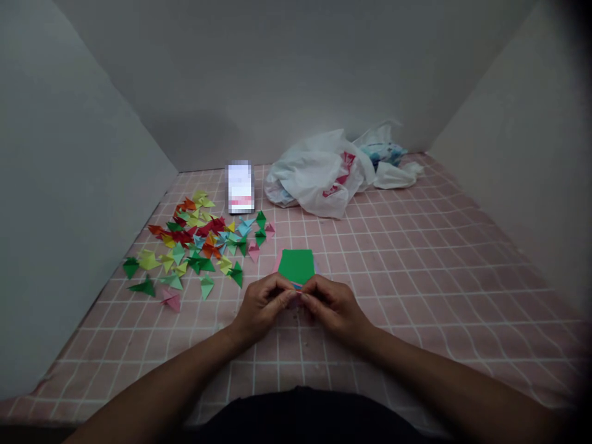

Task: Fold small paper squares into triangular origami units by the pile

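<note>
My left hand (272, 302) and my right hand (330, 305) meet at the middle of the table, fingertips almost touching. Thumbs and forefingers of both pinch a small folded piece of paper (299, 291), of which only a thin pinkish-red edge shows. The rest of it is hidden by the fingers. Just beyond the fingertips lies a stack of coloured paper sheets (297, 265), a green one on top, with pink and lilac edges peeking out at its sides.
Many folded paper pieces (201, 264) in green, yellow, red, orange, blue and pink spread over the left side. Behind them stands a lit phone (240, 188). A crumpled white plastic bag (314, 176) rests at the back on the pink checked tablecloth (439, 265); pale walls enclose three sides.
</note>
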A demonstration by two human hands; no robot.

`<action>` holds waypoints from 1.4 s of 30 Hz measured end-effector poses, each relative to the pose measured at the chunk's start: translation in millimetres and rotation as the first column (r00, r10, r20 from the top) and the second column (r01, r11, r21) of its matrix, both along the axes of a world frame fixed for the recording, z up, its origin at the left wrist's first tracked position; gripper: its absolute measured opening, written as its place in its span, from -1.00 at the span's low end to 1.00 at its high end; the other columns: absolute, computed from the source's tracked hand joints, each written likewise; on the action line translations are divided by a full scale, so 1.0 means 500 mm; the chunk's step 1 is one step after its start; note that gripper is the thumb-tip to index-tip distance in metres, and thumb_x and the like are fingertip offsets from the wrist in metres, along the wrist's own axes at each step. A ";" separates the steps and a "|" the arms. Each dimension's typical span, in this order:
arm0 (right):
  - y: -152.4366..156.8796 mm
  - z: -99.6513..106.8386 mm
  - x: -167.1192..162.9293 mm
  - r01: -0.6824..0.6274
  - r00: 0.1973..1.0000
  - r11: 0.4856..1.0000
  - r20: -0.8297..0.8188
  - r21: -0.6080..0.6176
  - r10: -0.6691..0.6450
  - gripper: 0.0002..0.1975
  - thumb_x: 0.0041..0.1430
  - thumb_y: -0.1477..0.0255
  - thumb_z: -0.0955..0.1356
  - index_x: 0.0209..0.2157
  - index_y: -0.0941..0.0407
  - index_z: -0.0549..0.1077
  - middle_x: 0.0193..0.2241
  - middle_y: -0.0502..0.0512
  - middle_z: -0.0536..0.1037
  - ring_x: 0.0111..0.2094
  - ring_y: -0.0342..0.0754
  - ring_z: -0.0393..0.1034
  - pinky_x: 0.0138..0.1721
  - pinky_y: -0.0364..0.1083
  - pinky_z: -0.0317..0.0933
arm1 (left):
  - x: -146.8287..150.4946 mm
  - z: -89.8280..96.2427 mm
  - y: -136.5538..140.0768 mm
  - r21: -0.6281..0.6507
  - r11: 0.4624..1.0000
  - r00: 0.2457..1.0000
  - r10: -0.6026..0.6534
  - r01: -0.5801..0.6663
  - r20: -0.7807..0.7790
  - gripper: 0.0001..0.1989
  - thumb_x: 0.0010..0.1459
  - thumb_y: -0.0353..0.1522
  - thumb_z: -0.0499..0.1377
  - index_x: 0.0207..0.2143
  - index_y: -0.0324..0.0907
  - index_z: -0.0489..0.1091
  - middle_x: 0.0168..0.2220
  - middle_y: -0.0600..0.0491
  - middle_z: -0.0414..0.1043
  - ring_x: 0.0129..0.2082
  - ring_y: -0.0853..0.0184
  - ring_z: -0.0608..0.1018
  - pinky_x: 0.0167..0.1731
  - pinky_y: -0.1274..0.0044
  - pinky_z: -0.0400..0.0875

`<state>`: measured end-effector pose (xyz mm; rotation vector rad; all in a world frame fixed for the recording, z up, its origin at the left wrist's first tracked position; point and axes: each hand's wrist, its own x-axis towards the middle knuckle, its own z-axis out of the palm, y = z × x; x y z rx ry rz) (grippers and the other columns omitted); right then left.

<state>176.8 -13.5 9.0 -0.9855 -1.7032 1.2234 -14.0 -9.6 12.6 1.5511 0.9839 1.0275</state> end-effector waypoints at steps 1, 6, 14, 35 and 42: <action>-0.001 0.001 0.001 0.005 1.000 1.000 0.012 0.011 -0.005 -0.83 0.29 0.42 0.32 -0.42 0.11 0.40 -0.60 -0.05 0.44 -0.57 -0.17 0.32 -0.51 -0.17 0.16 | 0.002 -0.001 -0.001 -0.053 0.999 0.999 0.001 0.001 0.037 -0.82 0.23 -0.32 0.22 -0.41 -0.22 0.46 -0.48 0.05 0.50 -0.47 0.39 0.52 -0.41 0.57 0.40; -0.009 0.008 0.000 -0.010 1.000 0.999 0.010 0.033 0.010 -0.80 0.25 0.43 0.31 -0.48 0.12 0.39 -0.58 -0.05 0.40 -0.56 -0.18 0.23 -0.51 -0.16 0.11 | 0.006 0.002 -0.009 -0.225 0.973 0.992 -0.033 0.059 0.120 -0.75 0.22 -0.25 0.23 -0.46 -0.22 0.45 -0.52 0.07 0.47 -0.52 0.41 0.48 -0.45 0.59 0.37; -0.014 0.007 -0.009 0.061 0.998 0.998 -0.013 0.004 -0.061 -0.81 0.24 0.41 0.33 -0.47 0.11 0.39 -0.59 -0.07 0.37 -0.57 -0.18 0.21 -0.52 -0.17 0.10 | 0.011 0.003 -0.013 -0.236 0.971 0.994 0.064 -0.042 0.088 -0.63 0.25 -0.14 0.21 -0.48 -0.23 0.41 -0.57 0.08 0.41 -0.54 0.42 0.45 -0.48 0.59 0.35; -0.004 -0.001 0.002 0.124 0.989 0.946 0.035 0.300 -0.141 -0.93 0.30 0.49 0.35 -0.32 0.10 0.42 -0.47 0.02 0.52 -0.46 -0.12 0.42 -0.41 -0.14 0.28 | 0.015 -0.007 -0.017 -0.234 0.972 0.983 0.025 0.019 0.184 -0.78 0.21 -0.23 0.28 -0.31 -0.22 0.44 -0.47 0.08 0.49 -0.48 0.39 0.56 -0.42 0.55 0.50; -0.005 0.007 0.002 0.024 0.999 0.927 0.026 0.376 -0.036 -0.85 0.36 0.53 0.29 -0.26 0.12 0.50 -0.43 0.06 0.56 -0.39 -0.10 0.46 -0.34 -0.13 0.30 | 0.012 -0.010 -0.012 -0.027 0.997 0.988 0.075 -0.072 0.136 -0.85 0.19 -0.32 0.30 -0.39 -0.21 0.49 -0.31 0.01 0.47 -0.32 0.35 0.56 -0.31 0.53 0.51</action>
